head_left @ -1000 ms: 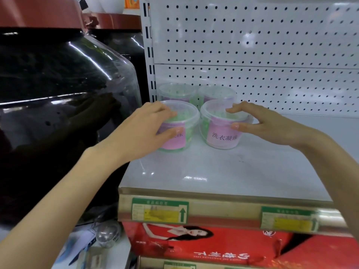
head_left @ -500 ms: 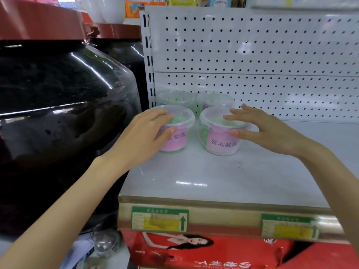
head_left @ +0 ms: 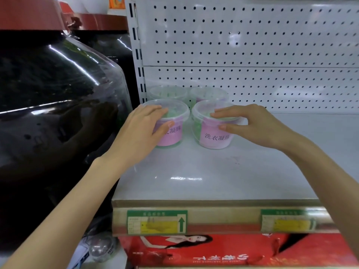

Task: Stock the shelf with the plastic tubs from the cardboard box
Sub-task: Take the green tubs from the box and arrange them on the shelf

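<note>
The left hand [head_left: 141,133] gripped the near-left clear pink-labelled plastic tub [head_left: 174,133]; the right hand [head_left: 252,127] gripped the near-right tub [head_left: 211,139]

Pink-labelled tubs [head_left: 215,136], white dotted pegboard [head_left: 252,45]

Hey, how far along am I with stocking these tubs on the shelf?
Done: two back tubs stand by the pegboard. In hand: the left hand grips the front left tub, the right hand the front right tub, both resting on the shelf. Left: letting go and filling the bare shelf to the right; the cardboard box is out of view.
</note>
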The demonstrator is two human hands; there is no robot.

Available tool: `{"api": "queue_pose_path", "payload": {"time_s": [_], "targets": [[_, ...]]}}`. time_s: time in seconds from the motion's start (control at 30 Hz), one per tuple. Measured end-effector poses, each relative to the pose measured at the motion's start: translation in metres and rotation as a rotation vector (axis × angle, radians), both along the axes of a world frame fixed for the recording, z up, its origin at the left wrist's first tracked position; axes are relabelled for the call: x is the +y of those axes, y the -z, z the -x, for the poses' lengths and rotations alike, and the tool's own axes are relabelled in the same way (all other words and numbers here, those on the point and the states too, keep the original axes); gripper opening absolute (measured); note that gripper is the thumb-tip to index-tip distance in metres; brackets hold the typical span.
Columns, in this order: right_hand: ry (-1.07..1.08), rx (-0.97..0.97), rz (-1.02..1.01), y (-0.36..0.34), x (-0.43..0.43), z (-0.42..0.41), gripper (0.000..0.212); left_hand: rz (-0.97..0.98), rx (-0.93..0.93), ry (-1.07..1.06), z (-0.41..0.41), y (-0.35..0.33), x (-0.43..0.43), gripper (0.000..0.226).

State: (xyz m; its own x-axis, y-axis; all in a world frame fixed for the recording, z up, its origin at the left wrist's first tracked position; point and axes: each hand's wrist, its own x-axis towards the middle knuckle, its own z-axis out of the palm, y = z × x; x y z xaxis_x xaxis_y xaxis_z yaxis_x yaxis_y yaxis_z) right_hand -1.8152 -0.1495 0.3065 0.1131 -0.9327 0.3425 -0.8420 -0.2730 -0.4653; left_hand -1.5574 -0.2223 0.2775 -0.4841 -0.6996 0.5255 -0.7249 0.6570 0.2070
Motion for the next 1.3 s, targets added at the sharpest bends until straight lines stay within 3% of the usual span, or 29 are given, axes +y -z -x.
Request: {"api": "queue_pose_path", "payload": {"time_s": [0.37,0.53,0.7,0.8,0.97,1.17,1.3], "targets": [[-0.027,-0.138,0.042,0.009,-0.002,-0.004,0.03,0.045,0.039,0.012,0.003,0.008,0.003,0.052],[-0.027,-0.106,0.065,0.011,-0.001,-0.006,0.028,0.021,0.031,-0.016,0.006,0.002,0.009,0.048],[-0.026,-0.036,0.135,0.009,0.022,0.0,0.043,0.008,0.005,-0.019,0.007,-0.011,0.02,0.049],[0.017,-0.065,0.153,0.007,0.061,0.022,0.042,0.058,0.107,0.025,0.029,-0.024,0.047,0.047],[0.181,0.151,0.062,0.023,0.151,0.086,0.046,0.047,0.112,0.301,0.127,-0.02,0.117,0.052],[0.524,0.253,-0.027,0.063,0.303,0.167,0.059,-0.01,0.067,0.615,0.272,0.025,0.226,0.044],[0.834,0.347,-0.215,0.109,0.418,0.21,0.057,-0.113,0.039,0.792,0.353,0.076,0.305,0.041]]}}
